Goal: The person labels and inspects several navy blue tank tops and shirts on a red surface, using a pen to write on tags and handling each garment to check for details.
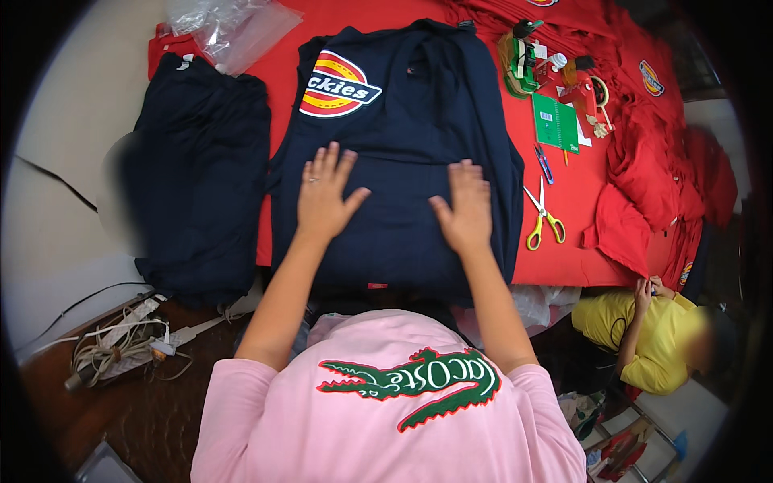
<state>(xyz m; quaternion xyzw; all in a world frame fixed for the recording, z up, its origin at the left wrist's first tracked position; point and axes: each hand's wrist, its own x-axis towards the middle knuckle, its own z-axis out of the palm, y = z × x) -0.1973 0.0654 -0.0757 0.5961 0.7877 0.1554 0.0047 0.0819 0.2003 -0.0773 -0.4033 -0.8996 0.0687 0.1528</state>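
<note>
A dark navy sleeveless shirt [386,217] lies spread out in front of me, its neck end away from me and its lower end hanging at the table's near edge. A colourful printed patch [338,84] sits on its upper left part. My left hand [326,191] rests palm down on the cloth with fingers stretched out and a ring on one finger. Across from it, my right hand [467,205] also lies flat on the shirt, thumb spread. Neither hand holds anything. A crosswise crease runs near the fingertips.
At left lies a pile of navy garments [201,177], with a clear plastic bag [233,28] beyond. Yellow-handled scissors [545,221], blue thread snips [543,163], a green notebook [555,122] and a tape dispenser [519,64] lie right. Red garments [644,169] and a person in yellow [644,338] are farther right.
</note>
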